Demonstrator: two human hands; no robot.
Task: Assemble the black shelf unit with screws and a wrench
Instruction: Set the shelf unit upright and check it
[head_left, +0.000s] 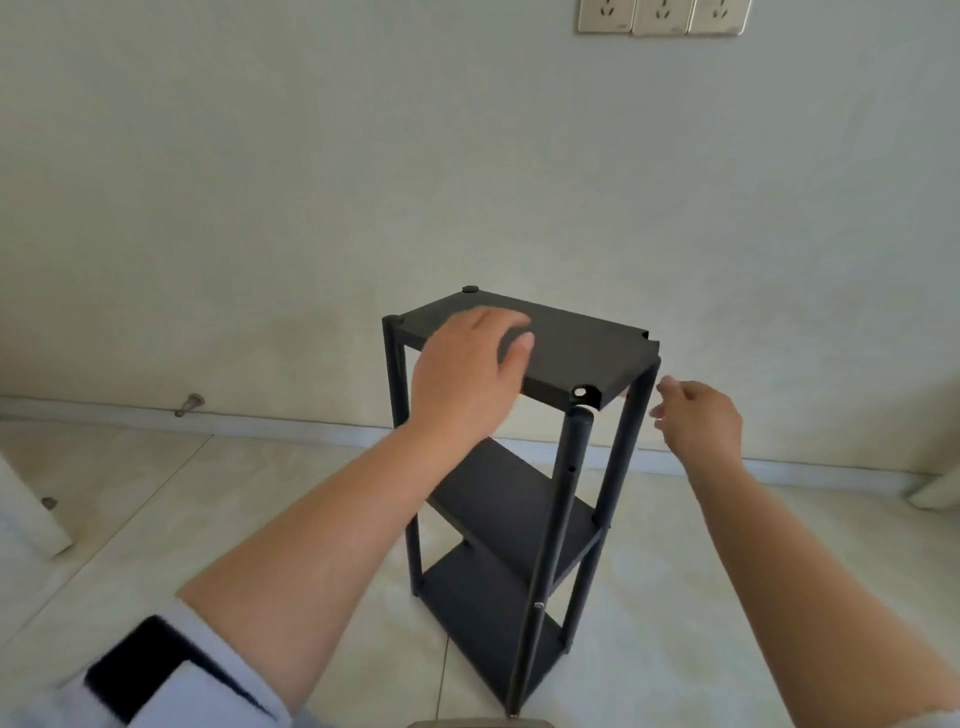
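We find the black shelf unit (519, 467) upright on the tiled floor (208, 519) near the wall, three shelves carried on four posts. The left hand (467, 369) lies flat on the top shelf (582, 348), fingers spread, holding nothing. The right hand (698, 418) hovers just beside the far right post (621, 447), fingers loosely open and empty. The near right corner hole (580, 391) shows bare above its post — in our judgement unfastened. No screws or wrench in view; assembly appears mostly complete.
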